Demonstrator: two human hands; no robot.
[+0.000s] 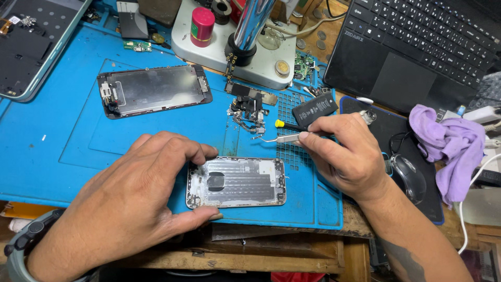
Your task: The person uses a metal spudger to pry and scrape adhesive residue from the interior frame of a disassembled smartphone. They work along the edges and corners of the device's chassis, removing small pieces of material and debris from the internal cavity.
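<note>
Opened phone shell (237,181), bare silver interior (battery out), edges scuffed

Even, bright light fell from above my bench; soft shadows sat under my hands, mild glare streaked the chrome post (249,23), edges bowed slightly, everything sharp.

Open phone housing (237,182) under the left hand (130,201): bare brushed metal, dull silver, with a matt black patch. Tweezers (279,139) in the right hand (347,156): polished steel. Work mat (57,136): matt blue rubbery sheet, scuffed. Detached screen panel (154,90) near the mat's far edge: glossy grey backing. Cloth (449,143): soft lilac fabric. Bench edge (271,256): rough, worn wood.
</note>
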